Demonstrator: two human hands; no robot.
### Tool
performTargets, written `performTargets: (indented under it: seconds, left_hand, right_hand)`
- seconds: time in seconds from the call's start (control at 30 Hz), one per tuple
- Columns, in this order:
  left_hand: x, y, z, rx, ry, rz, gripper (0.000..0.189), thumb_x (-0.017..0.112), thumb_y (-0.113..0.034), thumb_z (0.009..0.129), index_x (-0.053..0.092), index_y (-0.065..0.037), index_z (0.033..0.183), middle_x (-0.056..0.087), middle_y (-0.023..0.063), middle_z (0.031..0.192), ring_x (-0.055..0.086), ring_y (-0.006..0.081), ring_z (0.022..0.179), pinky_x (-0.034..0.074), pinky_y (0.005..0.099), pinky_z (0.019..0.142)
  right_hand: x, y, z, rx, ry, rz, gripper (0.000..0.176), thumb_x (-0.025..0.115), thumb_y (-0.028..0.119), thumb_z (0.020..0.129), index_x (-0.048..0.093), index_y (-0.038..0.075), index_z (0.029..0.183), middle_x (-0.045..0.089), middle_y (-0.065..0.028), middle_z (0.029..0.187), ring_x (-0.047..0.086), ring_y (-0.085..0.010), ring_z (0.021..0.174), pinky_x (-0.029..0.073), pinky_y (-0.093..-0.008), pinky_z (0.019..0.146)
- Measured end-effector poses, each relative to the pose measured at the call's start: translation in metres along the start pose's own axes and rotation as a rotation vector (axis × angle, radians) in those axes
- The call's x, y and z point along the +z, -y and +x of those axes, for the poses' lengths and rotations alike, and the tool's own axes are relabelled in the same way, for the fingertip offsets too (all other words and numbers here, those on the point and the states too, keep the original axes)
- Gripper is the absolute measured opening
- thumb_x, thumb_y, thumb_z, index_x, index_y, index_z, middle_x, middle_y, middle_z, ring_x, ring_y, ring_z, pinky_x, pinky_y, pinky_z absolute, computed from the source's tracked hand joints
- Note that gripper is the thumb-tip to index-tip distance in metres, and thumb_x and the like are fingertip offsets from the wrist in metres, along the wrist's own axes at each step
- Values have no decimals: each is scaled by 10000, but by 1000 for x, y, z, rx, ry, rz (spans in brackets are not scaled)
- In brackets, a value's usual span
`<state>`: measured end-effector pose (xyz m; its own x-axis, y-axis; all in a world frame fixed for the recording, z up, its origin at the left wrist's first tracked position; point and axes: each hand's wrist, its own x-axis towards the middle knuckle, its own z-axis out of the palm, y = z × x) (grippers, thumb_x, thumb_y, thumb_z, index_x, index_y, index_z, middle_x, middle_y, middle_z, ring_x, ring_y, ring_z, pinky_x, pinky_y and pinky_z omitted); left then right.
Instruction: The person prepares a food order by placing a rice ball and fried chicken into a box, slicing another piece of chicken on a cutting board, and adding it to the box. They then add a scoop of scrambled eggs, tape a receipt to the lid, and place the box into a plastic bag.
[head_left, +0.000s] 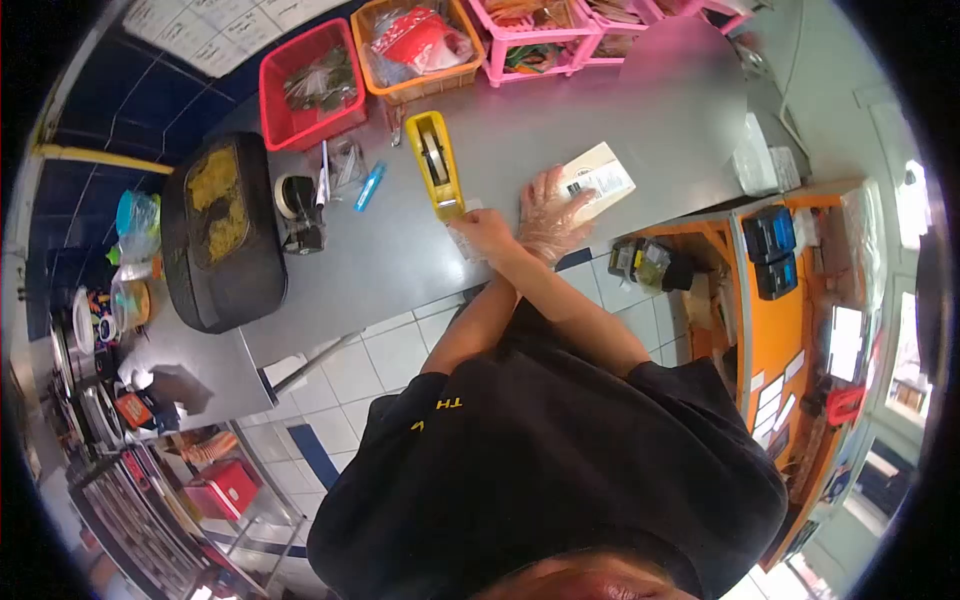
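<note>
My arms are crossed, the right one over the left. My left hand (550, 218), in a clear plastic glove, holds a small cream-white box (606, 172) by its near left side, thumb over the printed label. My right hand (486, 236) looks bare and pinches at the front end of a yellow tape dispenser (440, 172), where the tape comes off the roll. Something clear and thin shows under this hand, apparently tape. Its fingertips are partly hidden.
Left on the metal table (350, 265) are a light-blue marker (370, 187), a black tape dispenser (297, 212) and a dark case (225, 235). A red basket (312, 85), an orange basket (420, 50) and pink racks (540, 45) line the back. An orange-topped cabinet (775, 340) stands right.
</note>
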<state>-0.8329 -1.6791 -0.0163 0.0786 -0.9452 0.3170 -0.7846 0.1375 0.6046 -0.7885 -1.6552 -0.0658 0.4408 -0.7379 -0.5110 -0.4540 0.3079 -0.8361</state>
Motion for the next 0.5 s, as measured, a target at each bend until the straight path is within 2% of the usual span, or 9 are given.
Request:
performTargets:
  seconds: [0.03,0.1,0.17,0.2,0.27,0.3,0.37,0.43,0.5]
  left_hand:
    - [-2,0,1,-8,-7,0,524,802,-411,734,686,-306,1235,326,173,1484,286,398,1388,259,573,1105]
    - [-5,-3,-1,29,-53,22,548,794,-400,722,681,-293,1248,377,187,1428,324,382,1348,282,563,1075]
    - [-6,-6,-10,15,-14,25,555,786,-428,728,680,-316,1261,351,182,1457,306,389,1366,277,565,1087]
    - [-5,-3,-2,1,5,32,562,778,-456,734,678,-339,1275,324,176,1485,288,395,1385,272,566,1100]
    - [-5,2,7,27,-31,35,560,777,-451,738,679,-335,1277,340,173,1484,298,394,1384,276,565,1099]
    - [-5,0,-3,32,-34,37,559,777,-446,741,679,-332,1279,355,170,1483,308,393,1383,280,564,1098]
    - [17,10,-2,70,-72,-17,560,767,-458,765,665,-322,1298,397,178,1462,333,402,1373,285,577,1090]
    - [30,13,6,-32,-158,-188,556,769,-465,769,660,-314,1293,430,192,1431,349,403,1364,291,583,1083]
    - [13,6,0,8,-32,-144,548,781,-464,755,666,-307,1267,404,193,1446,347,402,1362,296,581,1080]
  right_hand:
    - [-2,-4,13,-30,-37,-9,390,772,372,852,719,-13,812,614,-70,620,596,-192,553,478,-387,524]
    - [-13,13,18,37,60,-2,404,786,366,832,709,-30,822,649,-82,678,601,-198,561,487,-365,535]
    - [-21,15,-2,169,102,-151,450,789,396,820,708,-38,906,687,-110,759,645,-213,662,520,-382,627]
    - [-25,23,-3,149,87,-152,450,789,396,820,708,-38,906,687,-110,759,645,-213,662,520,-382,627]
    - [-43,25,-14,27,223,-279,403,742,363,863,697,-8,1011,719,-146,908,683,-253,865,530,-416,784]
    - [-61,41,-35,53,215,-288,403,742,363,863,697,-8,1011,719,-146,908,683,-253,865,530,-416,784]
    - [-103,101,-79,-553,-63,-818,293,690,297,889,694,64,1067,701,-159,998,642,-298,1043,479,-467,916]
    - [-172,103,-30,-666,376,-796,193,673,291,884,693,135,996,675,-77,1054,543,-287,1142,458,-492,910]
    - [-230,103,-1,-825,404,-1145,207,703,271,842,716,179,1026,640,-117,1036,553,-321,1140,436,-482,961]
